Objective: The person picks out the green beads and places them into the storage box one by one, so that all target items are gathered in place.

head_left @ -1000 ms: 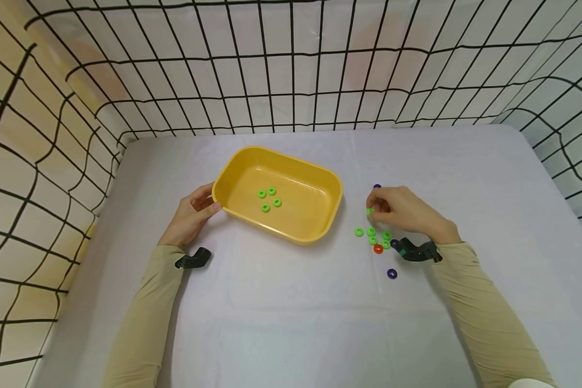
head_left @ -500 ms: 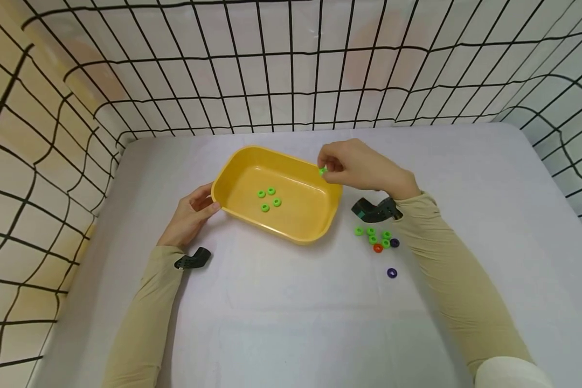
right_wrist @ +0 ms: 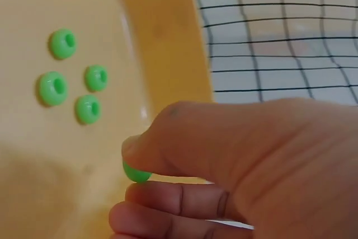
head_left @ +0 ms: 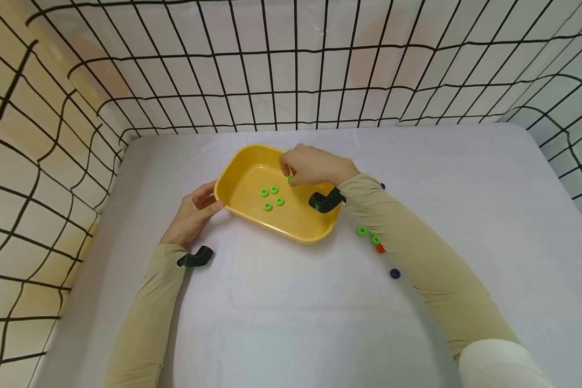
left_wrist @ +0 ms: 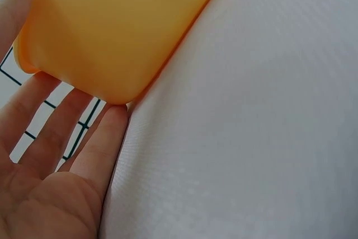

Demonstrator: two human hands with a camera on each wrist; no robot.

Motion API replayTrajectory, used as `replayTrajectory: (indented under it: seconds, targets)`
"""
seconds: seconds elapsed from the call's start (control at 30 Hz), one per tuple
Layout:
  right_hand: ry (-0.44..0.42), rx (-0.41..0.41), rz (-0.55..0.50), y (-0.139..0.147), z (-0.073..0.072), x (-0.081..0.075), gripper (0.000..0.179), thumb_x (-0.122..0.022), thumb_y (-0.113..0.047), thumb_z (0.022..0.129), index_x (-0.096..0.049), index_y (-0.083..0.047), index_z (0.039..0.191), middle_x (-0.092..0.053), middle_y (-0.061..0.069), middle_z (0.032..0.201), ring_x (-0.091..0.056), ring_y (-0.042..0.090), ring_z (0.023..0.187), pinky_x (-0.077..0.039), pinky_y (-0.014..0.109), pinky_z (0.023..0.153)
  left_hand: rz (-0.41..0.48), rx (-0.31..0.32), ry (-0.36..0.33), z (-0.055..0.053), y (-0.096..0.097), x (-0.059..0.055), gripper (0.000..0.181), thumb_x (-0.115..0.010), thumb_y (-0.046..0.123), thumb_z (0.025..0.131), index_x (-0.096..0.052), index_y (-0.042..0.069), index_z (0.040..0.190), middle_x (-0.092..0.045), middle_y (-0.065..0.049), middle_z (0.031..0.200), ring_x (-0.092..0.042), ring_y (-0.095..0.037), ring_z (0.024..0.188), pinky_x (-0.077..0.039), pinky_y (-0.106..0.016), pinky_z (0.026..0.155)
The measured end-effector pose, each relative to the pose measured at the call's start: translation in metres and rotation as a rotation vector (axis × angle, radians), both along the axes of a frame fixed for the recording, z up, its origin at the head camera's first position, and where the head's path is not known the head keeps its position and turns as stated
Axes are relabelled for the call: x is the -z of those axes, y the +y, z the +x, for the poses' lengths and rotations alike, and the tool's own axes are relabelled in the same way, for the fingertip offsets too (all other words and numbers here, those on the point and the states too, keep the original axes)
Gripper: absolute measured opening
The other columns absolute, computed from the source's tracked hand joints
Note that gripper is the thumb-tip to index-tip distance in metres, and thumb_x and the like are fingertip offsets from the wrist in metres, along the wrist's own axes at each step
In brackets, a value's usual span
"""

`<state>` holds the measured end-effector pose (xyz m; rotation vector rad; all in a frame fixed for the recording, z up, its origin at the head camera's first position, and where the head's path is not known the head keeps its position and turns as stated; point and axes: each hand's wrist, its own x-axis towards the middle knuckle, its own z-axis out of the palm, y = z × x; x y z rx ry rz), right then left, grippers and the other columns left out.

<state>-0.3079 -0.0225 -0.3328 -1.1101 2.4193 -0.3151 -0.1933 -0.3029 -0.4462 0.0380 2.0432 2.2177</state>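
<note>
A yellow plastic tray [head_left: 293, 221] stands on the table, with several green ring-shaped beads [right_wrist: 53, 88] lying on its floor. My left hand [head_left: 189, 218] grips the tray's left end, thumb on the rim and fingers against the outer wall, as the left wrist view shows. Over the inside of the tray is my right hand [head_left: 317, 164], pinching one green bead [right_wrist: 137, 173] between thumb and fingertips. This bead is partly hidden by the thumb and hangs above the tray floor, apart from the others.
Right of the tray lie loose green beads [head_left: 362, 231], a red bead [head_left: 380, 248] and a dark purple bead [head_left: 395, 274]; the right sleeve covers part of this group. Another purple bead [head_left: 382, 186] lies farther back. Black wire mesh [head_left: 296, 70] borders the white table.
My right hand has picked up a green bead from the loose group and carried it left, over the tray rim to above its inside. The left hand and tray have stayed put.
</note>
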Motion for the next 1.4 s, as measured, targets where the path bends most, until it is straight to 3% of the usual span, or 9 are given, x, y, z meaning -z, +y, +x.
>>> replayTrajectory:
  seconds: [0.17, 0.4, 0.6, 1.4]
  targets:
    - [-0.019, -0.004, 0.080, -0.009, -0.002, 0.011, 0.008, -0.061, -0.005, 0.091, -0.061, -0.007, 0.099, -0.059, 0.008, 0.096, -0.049, 0.022, 0.088, -0.042, 0.030, 0.073, 0.003, -0.002, -0.006, 0.000, 0.000, -0.001, 0.050, -0.060, -0.001, 0.096, -0.044, -0.002, 0.144, -0.052, -0.006, 0.138, -0.055, -0.017, 0.117, -0.049, -0.017, 0.097]
    - [-0.046, 0.003, 0.138, -0.014, 0.003, 0.021, 0.009, -0.059, 0.000, 0.089, -0.060, -0.008, 0.092, -0.056, 0.006, 0.087, -0.050, 0.019, 0.075, -0.039, 0.026, 0.062, 0.011, 0.003, -0.002, 0.000, 0.001, -0.001, 0.051, -0.061, 0.000, 0.095, -0.045, -0.001, 0.144, -0.053, -0.004, 0.137, -0.055, -0.017, 0.118, -0.050, -0.018, 0.097]
    - [-0.025, 0.006, 0.181, -0.014, 0.005, 0.026, 0.010, -0.062, -0.002, 0.087, -0.059, -0.011, 0.090, -0.056, 0.005, 0.091, -0.049, 0.020, 0.082, -0.038, 0.027, 0.067, 0.002, 0.001, -0.002, 0.000, 0.001, -0.001, 0.050, -0.060, -0.001, 0.096, -0.045, -0.001, 0.143, -0.054, -0.001, 0.135, -0.055, -0.017, 0.117, -0.050, -0.018, 0.097]
    - [-0.059, 0.039, 0.177, -0.013, 0.004, 0.030, 0.008, -0.062, -0.006, 0.087, -0.057, -0.012, 0.090, -0.053, 0.005, 0.092, -0.049, 0.021, 0.085, -0.037, 0.027, 0.069, -0.019, 0.001, -0.007, -0.001, 0.000, 0.000, 0.052, -0.062, 0.002, 0.096, -0.045, 0.001, 0.145, -0.052, -0.002, 0.138, -0.053, -0.016, 0.120, -0.049, -0.017, 0.098]
